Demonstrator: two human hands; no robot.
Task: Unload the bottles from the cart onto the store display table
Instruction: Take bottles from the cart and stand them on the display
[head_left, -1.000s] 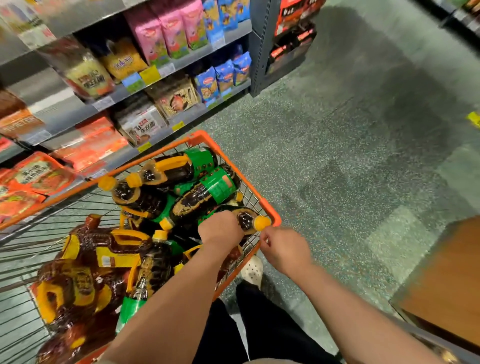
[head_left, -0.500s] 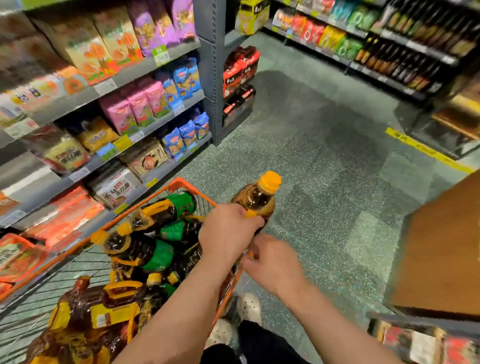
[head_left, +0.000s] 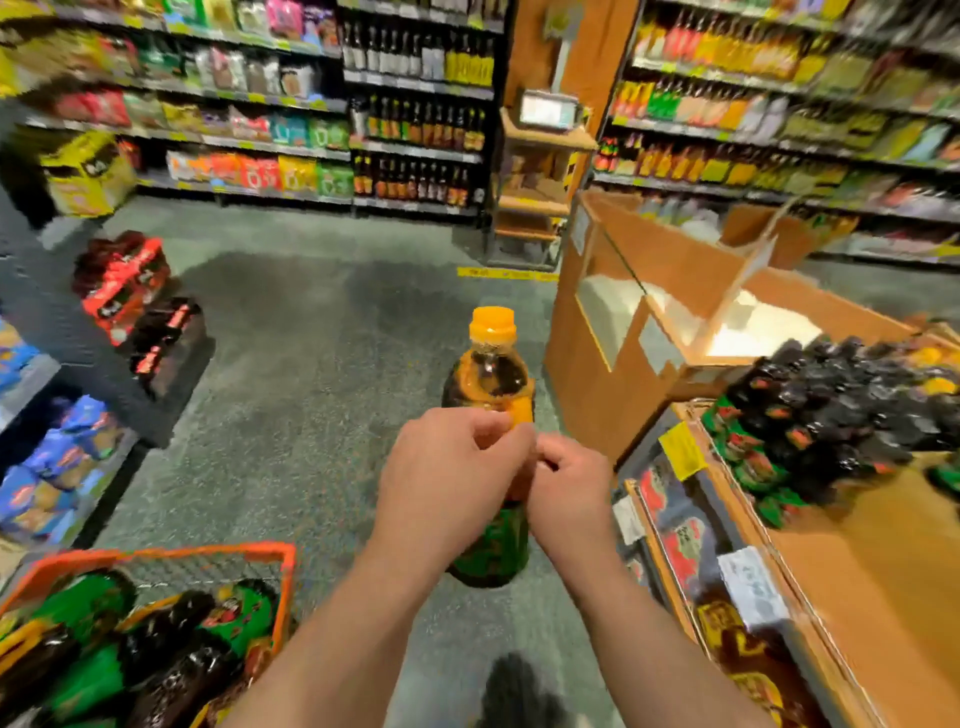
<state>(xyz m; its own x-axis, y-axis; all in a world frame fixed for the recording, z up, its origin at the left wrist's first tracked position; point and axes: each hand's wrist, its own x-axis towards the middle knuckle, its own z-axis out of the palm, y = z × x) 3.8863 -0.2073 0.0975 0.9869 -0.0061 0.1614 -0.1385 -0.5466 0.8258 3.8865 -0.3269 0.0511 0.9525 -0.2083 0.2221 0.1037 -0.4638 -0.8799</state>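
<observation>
A dark bottle (head_left: 488, 384) with an orange cap is held upright above the aisle floor (head_left: 311, 364), between the cart (head_left: 283, 582) and the desk (head_left: 883, 571). The left hand (head_left: 449, 483) and right hand (head_left: 569, 486) are both curled around its middle. Further bottles (head_left: 171, 644) are seen lying in the cart; others (head_left: 831, 410) are stacked on the desk.
</observation>
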